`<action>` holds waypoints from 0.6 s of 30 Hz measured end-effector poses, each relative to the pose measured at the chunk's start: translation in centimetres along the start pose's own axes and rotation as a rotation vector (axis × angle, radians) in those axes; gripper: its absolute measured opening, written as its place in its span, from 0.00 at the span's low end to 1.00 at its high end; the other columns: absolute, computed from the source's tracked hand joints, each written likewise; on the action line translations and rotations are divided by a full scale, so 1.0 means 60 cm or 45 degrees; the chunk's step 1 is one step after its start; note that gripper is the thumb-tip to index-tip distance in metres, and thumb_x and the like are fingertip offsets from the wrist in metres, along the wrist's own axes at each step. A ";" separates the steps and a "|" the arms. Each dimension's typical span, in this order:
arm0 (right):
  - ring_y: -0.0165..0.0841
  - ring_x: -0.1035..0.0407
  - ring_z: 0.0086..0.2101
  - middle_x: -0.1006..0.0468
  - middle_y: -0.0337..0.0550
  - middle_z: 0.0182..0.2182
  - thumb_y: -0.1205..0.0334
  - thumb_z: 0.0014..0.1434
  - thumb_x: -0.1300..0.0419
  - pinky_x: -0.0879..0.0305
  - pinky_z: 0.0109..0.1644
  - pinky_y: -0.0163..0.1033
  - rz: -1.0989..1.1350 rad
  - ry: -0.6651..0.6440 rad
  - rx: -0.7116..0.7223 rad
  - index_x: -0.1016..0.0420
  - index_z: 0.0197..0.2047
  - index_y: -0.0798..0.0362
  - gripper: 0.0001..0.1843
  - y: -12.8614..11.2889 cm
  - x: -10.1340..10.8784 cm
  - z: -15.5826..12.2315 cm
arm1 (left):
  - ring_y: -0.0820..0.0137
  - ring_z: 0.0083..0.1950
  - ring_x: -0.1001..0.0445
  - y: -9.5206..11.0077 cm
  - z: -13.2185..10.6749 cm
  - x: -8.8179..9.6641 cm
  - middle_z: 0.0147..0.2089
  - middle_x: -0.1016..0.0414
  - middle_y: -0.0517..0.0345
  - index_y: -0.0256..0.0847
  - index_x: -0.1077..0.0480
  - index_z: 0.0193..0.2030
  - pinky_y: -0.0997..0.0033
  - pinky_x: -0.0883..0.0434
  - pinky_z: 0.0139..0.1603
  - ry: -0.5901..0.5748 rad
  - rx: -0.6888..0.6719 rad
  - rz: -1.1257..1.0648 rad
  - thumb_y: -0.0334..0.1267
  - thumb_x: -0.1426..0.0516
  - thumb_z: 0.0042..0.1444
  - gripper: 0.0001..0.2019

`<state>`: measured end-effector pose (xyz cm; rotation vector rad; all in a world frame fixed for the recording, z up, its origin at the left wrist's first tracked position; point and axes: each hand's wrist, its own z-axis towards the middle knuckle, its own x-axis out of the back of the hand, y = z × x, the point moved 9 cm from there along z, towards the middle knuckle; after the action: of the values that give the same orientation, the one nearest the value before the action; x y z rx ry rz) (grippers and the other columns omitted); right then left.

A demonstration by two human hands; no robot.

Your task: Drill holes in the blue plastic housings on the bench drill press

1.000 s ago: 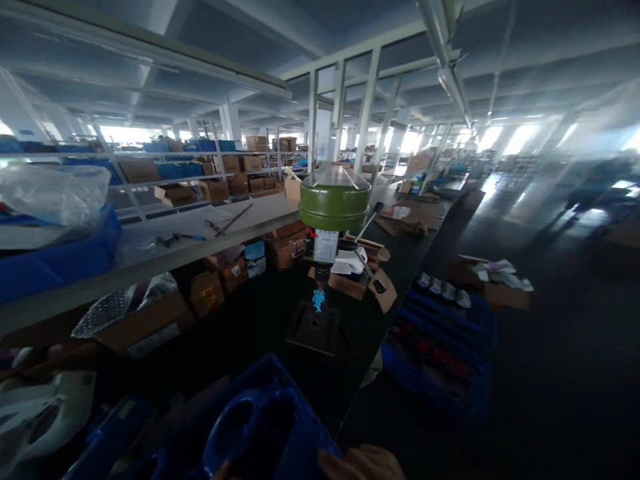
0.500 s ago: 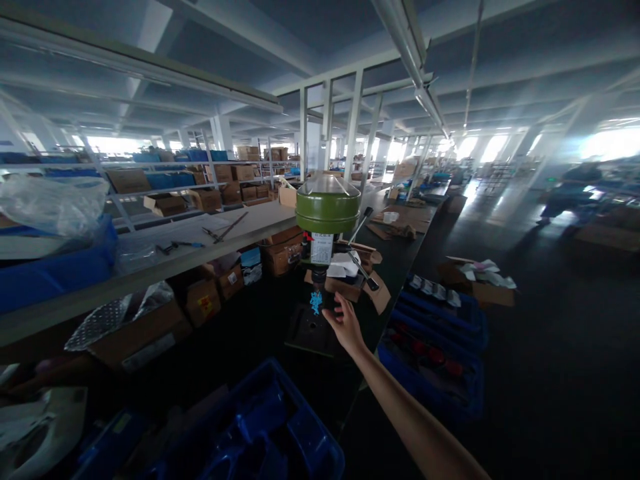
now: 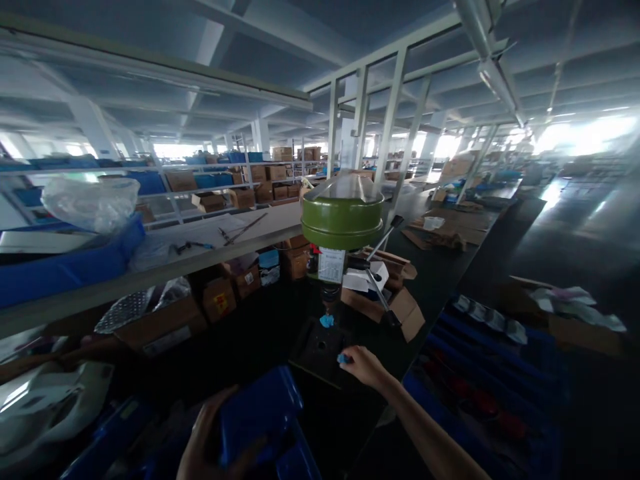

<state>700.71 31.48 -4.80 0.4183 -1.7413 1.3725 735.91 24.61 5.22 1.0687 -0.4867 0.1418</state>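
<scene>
A green-topped bench drill [image 3: 343, 213] stands on the dark workbench [image 3: 435, 287], with a dark base plate [image 3: 320, 347] below it. My right hand [image 3: 363, 365] rests at the plate's right edge, fingers pinched on a small blue bit [image 3: 344, 359]. More blue curls [image 3: 327, 321] hang under the drill's spindle. Low in the picture, my left hand [image 3: 210, 437] grips a blue plastic part [image 3: 257, 413] over a blue bin [image 3: 295, 460].
A long grey shelf [image 3: 165, 257] with tools runs along the left, cardboard boxes [image 3: 220, 297] beneath it. An open box [image 3: 395, 303] sits behind the drill's handle. Blue crates [image 3: 480, 373] with parts stand on the floor at right. White moulded parts [image 3: 45, 400] lie at far left.
My right hand has dropped from near the spindle to the base plate's edge and pinched a blue bit. My left hand has come into view, lifting a blue part from the bin.
</scene>
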 end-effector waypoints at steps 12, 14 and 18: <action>0.37 0.28 0.38 0.22 0.48 0.41 0.51 0.52 0.38 0.32 0.46 0.42 0.614 -0.025 0.385 0.23 0.43 0.56 0.20 -0.103 0.032 0.119 | 0.62 0.45 0.25 -0.001 0.096 -0.181 0.46 0.25 0.51 0.36 0.33 0.50 0.68 0.27 0.44 -0.129 0.507 -0.283 0.51 0.32 0.34 0.36; 0.37 0.27 0.35 0.21 0.47 0.34 0.52 0.54 0.41 0.30 0.39 0.38 0.641 -0.121 0.355 0.22 0.38 0.58 0.18 -0.099 -0.014 0.122 | 0.63 0.45 0.26 -0.005 0.089 -0.180 0.47 0.26 0.52 0.37 0.32 0.50 0.69 0.27 0.43 -0.093 0.544 -0.295 0.50 0.32 0.33 0.36; 0.36 0.28 0.24 0.23 0.46 0.24 0.57 0.52 0.42 0.32 0.28 0.37 0.630 -0.178 0.254 0.21 0.34 0.60 0.15 -0.035 -0.056 0.101 | 0.66 0.42 0.28 -0.018 0.087 -0.193 0.45 0.26 0.53 0.38 0.34 0.52 0.73 0.29 0.40 -0.128 0.622 -0.342 0.49 0.31 0.32 0.38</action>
<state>701.61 24.48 -6.29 0.1969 -1.9079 1.9165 724.38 20.97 1.17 1.6148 -0.4020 -0.0348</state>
